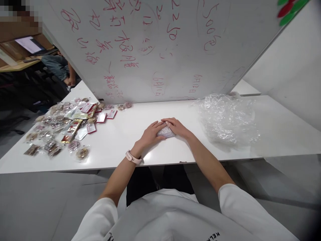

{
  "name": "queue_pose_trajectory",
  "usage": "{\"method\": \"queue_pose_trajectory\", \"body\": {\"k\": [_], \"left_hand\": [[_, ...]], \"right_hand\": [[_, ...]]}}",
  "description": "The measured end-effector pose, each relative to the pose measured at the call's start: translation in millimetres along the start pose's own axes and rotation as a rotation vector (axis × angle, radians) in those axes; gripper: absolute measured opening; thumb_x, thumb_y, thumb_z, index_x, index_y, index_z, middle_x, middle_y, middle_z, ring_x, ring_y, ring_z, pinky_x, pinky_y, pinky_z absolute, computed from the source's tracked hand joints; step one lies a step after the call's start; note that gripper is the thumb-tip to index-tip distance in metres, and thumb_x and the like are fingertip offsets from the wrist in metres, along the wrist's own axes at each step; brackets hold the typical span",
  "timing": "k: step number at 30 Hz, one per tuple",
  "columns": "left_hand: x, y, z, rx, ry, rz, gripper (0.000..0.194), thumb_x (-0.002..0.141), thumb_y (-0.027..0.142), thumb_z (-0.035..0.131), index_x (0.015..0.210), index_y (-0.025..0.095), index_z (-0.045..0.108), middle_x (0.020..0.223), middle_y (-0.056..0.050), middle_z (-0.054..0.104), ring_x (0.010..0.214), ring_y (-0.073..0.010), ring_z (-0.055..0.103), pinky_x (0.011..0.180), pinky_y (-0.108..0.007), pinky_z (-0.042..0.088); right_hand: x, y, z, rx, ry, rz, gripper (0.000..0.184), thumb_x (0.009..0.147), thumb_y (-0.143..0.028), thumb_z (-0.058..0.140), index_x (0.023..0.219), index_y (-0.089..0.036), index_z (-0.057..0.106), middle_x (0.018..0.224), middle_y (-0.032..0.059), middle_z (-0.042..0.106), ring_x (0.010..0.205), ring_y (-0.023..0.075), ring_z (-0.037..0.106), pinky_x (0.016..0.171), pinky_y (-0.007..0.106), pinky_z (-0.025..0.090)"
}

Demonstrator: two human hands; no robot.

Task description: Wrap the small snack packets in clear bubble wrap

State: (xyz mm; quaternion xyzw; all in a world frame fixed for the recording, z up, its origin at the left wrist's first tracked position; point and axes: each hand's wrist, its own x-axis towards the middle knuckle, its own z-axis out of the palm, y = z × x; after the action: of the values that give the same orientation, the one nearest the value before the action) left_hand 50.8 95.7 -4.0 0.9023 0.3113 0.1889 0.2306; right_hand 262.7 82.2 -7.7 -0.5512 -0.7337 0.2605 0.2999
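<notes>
A small flat packet wrapped in clear bubble wrap (pixel 166 131) lies on the white table in front of me. My left hand (pixel 152 133) is at its left side, thumb along the near edge and fingers over the far edge. From the right, my right hand (pixel 177 127) rests on the packet with its fingers curled over the top. Both hands hold it between them, so its ends are partly covered. What is inside the wrapping cannot be made out.
To the left is a pile of small clear-wrapped packets (pixel 54 124), with a gold and red sachet (pixel 72 131) and several red-edged cards (pixel 101 117). A heap of clear bubble wrap (pixel 225 120) sits at right. A whiteboard (pixel 150 50) stands behind. Someone's legs (pixel 56 65) show far left.
</notes>
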Motion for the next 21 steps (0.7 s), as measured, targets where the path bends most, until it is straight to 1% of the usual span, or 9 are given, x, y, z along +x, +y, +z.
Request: {"method": "queue_pose_trajectory", "body": {"k": [2, 4, 6, 7, 9, 11, 15, 18, 21], "left_hand": [[-4.5, 0.0, -1.4, -0.067, 0.031, 0.025, 0.058, 0.091, 0.047, 0.062, 0.145, 0.028, 0.050, 0.155, -0.006, 0.046, 0.149, -0.0255, 0.033, 0.121, -0.047, 0.028], [-6.0, 0.9, -3.4, -0.167, 0.067, 0.016, 0.050, 0.093, 0.046, 0.060, 0.140, 0.028, 0.055, 0.152, -0.006, 0.050, 0.146, -0.0246, 0.037, 0.120, -0.045, 0.032], [-6.1, 2.2, -5.0, -0.285, 0.102, -0.027, 0.043, 0.093, 0.044, 0.060, 0.134, 0.029, 0.061, 0.146, -0.006, 0.055, 0.140, -0.0252, 0.046, 0.115, -0.044, 0.039], [-6.0, 2.6, -5.5, -0.341, 0.119, -0.052, 0.040, 0.093, 0.044, 0.061, 0.131, 0.029, 0.064, 0.143, -0.007, 0.058, 0.136, -0.0254, 0.050, 0.112, -0.044, 0.042], [-5.7, 2.6, -5.7, -0.439, 0.138, -0.090, 0.036, 0.091, 0.043, 0.063, 0.124, 0.029, 0.069, 0.136, -0.007, 0.064, 0.131, -0.0257, 0.055, 0.109, -0.044, 0.045], [-5.5, 2.6, -4.9, -0.515, 0.128, -0.105, 0.034, 0.088, 0.043, 0.068, 0.119, 0.028, 0.072, 0.132, -0.008, 0.066, 0.133, -0.0264, 0.053, 0.111, -0.045, 0.043], [-5.1, 9.8, -4.3, -0.629, 0.038, -0.074, 0.037, 0.083, 0.041, 0.074, 0.118, 0.031, 0.073, 0.139, -0.008, 0.062, 0.139, -0.0271, 0.048, 0.114, -0.048, 0.040], [-4.1, 21.5, -9.9, -0.676, -0.091, -0.063, 0.041, 0.082, 0.041, 0.075, 0.122, 0.035, 0.070, 0.151, -0.005, 0.050, 0.141, -0.0279, 0.044, 0.114, -0.048, 0.042], [-2.0, 30.2, -17.2, -0.711, -0.171, -0.136, 0.044, 0.085, 0.043, 0.070, 0.129, 0.037, 0.065, 0.155, -0.002, 0.045, 0.145, -0.0284, 0.039, 0.115, -0.049, 0.041]], "right_hand": [[-11.1, -4.6, -13.3, 0.117, -0.134, -0.030, 0.044, 0.103, -0.040, 0.037, 0.144, -0.033, 0.051, 0.145, 0.0032, 0.055, 0.132, 0.0205, 0.051, 0.109, 0.043, 0.044], [-21.1, -8.6, -25.3, 0.162, -0.244, -0.065, 0.054, 0.099, -0.049, 0.047, 0.152, -0.037, 0.039, 0.154, 0.0020, 0.045, 0.138, 0.0211, 0.046, 0.110, 0.041, 0.045], [-28.6, -11.9, -31.5, 0.167, -0.304, -0.115, 0.066, 0.093, -0.052, 0.059, 0.153, -0.040, 0.035, 0.155, 0.0011, 0.042, 0.139, 0.0220, 0.045, 0.111, 0.041, 0.044], [-31.6, -13.5, -31.4, 0.164, -0.300, -0.134, 0.068, 0.090, -0.052, 0.063, 0.152, -0.041, 0.037, 0.154, 0.0008, 0.043, 0.139, 0.0222, 0.045, 0.112, 0.041, 0.044], [-38.1, -17.0, -25.2, 0.165, -0.217, -0.143, 0.065, 0.090, -0.051, 0.065, 0.150, -0.040, 0.041, 0.149, 0.0008, 0.049, 0.135, 0.0223, 0.049, 0.112, 0.043, 0.044], [-47.0, -20.4, -14.3, 0.178, -0.083, -0.125, 0.058, 0.092, -0.048, 0.063, 0.146, -0.039, 0.047, 0.143, 0.0016, 0.055, 0.130, 0.0218, 0.054, 0.109, 0.043, 0.047], [-74.9, -23.8, -1.8, 0.160, 0.128, -0.101, 0.045, 0.092, -0.042, 0.064, 0.137, -0.037, 0.059, 0.136, 0.0031, 0.059, 0.125, 0.0218, 0.058, 0.105, 0.043, 0.051], [-99.3, -27.3, -15.7, 0.027, 0.198, -0.141, 0.038, 0.093, -0.040, 0.063, 0.131, -0.036, 0.065, 0.135, 0.0053, 0.060, 0.124, 0.0240, 0.058, 0.102, 0.046, 0.053], [-124.0, -38.2, -47.1, -0.105, 0.196, -0.185, 0.034, 0.095, -0.039, 0.060, 0.128, -0.040, 0.067, 0.134, 0.0047, 0.062, 0.119, 0.0266, 0.061, 0.095, 0.050, 0.056]]}}
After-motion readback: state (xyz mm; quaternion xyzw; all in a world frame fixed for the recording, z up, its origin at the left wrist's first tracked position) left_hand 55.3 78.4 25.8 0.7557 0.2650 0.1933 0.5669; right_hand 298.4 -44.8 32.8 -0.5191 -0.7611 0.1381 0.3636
